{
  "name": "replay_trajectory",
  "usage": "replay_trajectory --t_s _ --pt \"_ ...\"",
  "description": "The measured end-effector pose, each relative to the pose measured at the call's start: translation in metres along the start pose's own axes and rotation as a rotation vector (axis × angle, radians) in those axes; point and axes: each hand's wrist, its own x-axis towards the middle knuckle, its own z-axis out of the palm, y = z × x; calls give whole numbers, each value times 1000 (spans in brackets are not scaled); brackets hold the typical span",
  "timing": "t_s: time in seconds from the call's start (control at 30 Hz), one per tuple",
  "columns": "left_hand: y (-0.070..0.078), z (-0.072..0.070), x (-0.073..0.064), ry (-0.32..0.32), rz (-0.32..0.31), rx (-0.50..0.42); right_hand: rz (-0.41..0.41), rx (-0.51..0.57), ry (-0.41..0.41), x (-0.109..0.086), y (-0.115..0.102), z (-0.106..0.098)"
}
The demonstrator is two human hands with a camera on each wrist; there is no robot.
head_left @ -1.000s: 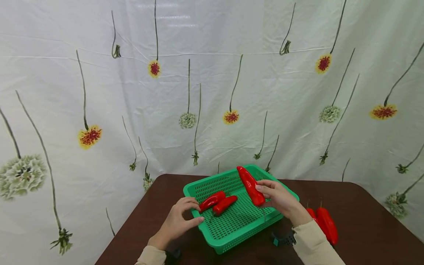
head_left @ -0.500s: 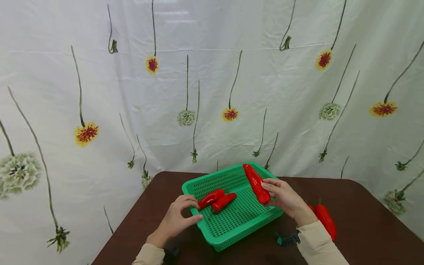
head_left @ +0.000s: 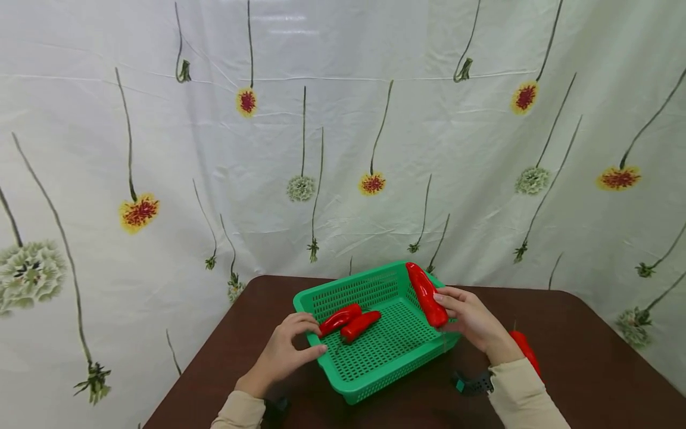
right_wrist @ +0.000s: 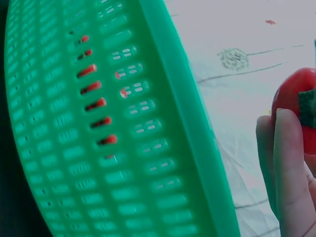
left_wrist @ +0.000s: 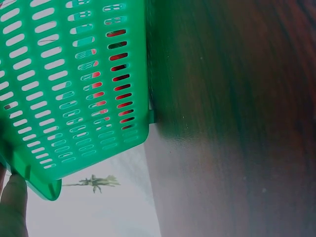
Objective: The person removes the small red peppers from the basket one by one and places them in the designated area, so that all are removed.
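My right hand [head_left: 474, 322] pinches a long red pepper [head_left: 426, 295] above the right end of a green plastic basket [head_left: 399, 363]. The pepper tilts, its narrow tip up and to the left. In the right wrist view, its green stem end [right_wrist: 307, 108] shows beside my fingers [right_wrist: 289, 158]. At the basket's left end, my left hand [head_left: 284, 351] holds the rim with bent fingers; one finger [left_wrist: 15, 202] shows against the rim in the left wrist view. Two red peppers, one [head_left: 340, 319] behind the other [head_left: 361, 326], lie in the basket's left part.
Another red pepper [head_left: 524, 348] lies on the dark brown table [head_left: 579, 357] at right, partly behind my right forearm. A dark watch-like strap [head_left: 474, 384] shows by the right wrist. Behind the table hangs a white flower-printed cloth [head_left: 343, 149].
My right hand has moved right with the pepper, from over the basket's middle to its right end. The left hand stays at the rim. The view has shifted slightly.
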Motion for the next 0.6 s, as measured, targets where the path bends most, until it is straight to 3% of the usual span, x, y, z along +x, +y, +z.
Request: replay_trajectory --t_s 0.37,0.6 --pt "0 -1 0 9 -10 5 13 -68 87 -5 -3 -22" --pt "0 0 0 11 -7 5 13 -112 87 -10 -2 -34"
